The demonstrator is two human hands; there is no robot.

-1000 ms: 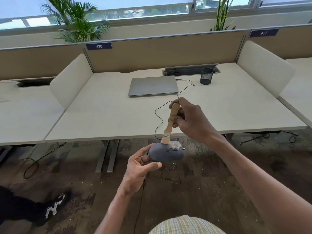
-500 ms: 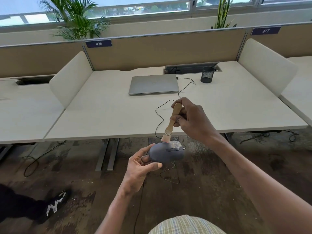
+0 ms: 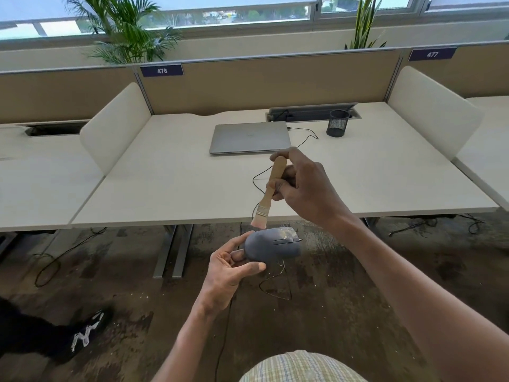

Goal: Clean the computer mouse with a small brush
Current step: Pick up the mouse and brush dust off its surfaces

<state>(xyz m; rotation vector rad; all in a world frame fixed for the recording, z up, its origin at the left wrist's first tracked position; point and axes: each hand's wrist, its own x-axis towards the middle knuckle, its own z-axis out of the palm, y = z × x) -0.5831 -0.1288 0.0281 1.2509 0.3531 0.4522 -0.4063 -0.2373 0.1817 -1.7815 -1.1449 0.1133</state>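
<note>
Little is changing between the earlier frames and now: the brush [image 3: 267, 194] is lifting only slightly, its bristles sitting at the upper rear edge of the computer mouse [image 3: 272, 245] much as before, while the view itself is drifting a touch. The left hand [image 3: 230, 274] is pinching the rounded back end of the mouse between thumb and fingers, holding it in the air in front of the desk [image 3: 170, 188] and above the floor, with the buttons and wheel turned up and to the right. The right hand [image 3: 301, 186] is gripping the wooden handle of the brush, fingers curled round it, with the bristles pointing down and just touching or just clear of the mouse shell; which of the two is hard to tell. The mouse cable [image 3: 271, 285] is hanging below in a loose loop. On the desk behind, a closed laptop [image 3: 250, 137] and a black mesh pen cup [image 3: 338, 123] are standing well apart from the work. By the look of it, the sweeping step is under way, with the rear of the shell being brushed. The next move is probably calling for short strokes forward toward the wheel and button seams, where dust gathers, and the left hand is likely needing to turn the mouse so the sides and underside come under the bristles without the pinch slipping.
</note>
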